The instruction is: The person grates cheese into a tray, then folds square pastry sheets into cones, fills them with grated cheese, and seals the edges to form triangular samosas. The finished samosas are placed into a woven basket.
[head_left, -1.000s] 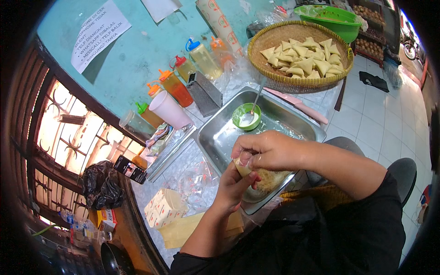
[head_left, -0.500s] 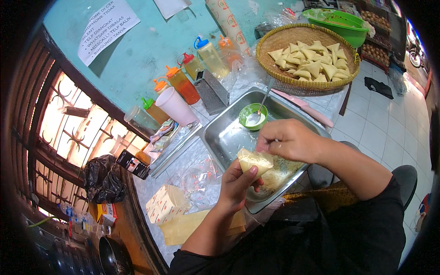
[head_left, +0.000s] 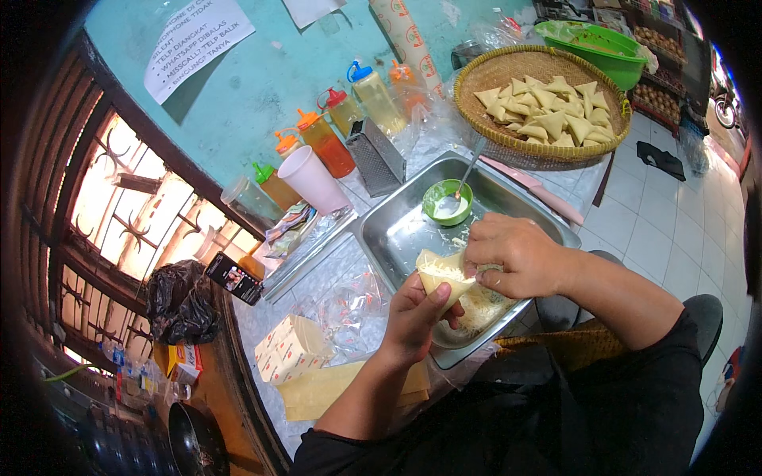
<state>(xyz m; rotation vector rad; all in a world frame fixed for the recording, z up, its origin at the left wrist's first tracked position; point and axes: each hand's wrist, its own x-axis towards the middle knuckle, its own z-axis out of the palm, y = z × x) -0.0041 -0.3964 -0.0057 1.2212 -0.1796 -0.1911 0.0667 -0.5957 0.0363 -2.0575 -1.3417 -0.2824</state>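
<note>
Fingers of our left hand (head_left: 409,321) curl snugly around one cone-shaped wrapper (head_left: 439,292), thumb pressed to its near side; it sits mouth up above the tray (head_left: 393,230), with pale shreds (head_left: 444,271) showing inside. Our right hand (head_left: 520,254) has its fingers drawn together at the cone's mouth, but the tips are partly hidden, so we cannot tell whether they pinch anything. Both hands cover part of the tray, where loose strands (head_left: 482,309) lie too tangled to count. Our left forearm (head_left: 367,401) crosses flat yellowish sheets (head_left: 313,399), whose number we cannot make out; one patterned paper box (head_left: 294,349) stands beside them on the surface (head_left: 278,309).

Toward the tray's far end we see one green bowl (head_left: 436,194) and one spoon (head_left: 470,170) leaning in it. One pink-handled knife (head_left: 548,197) lies just beside the tray. Farther back stand one grater (head_left: 375,159), one pink cup (head_left: 309,178) that hides part of a bottle, and six squeeze bottles (head_left: 328,151). One woven basket (head_left: 488,75) holds heaped triangular parcels (head_left: 548,111), overlapping too much for us to count, and blocks part of a green basin (head_left: 629,70).
</note>
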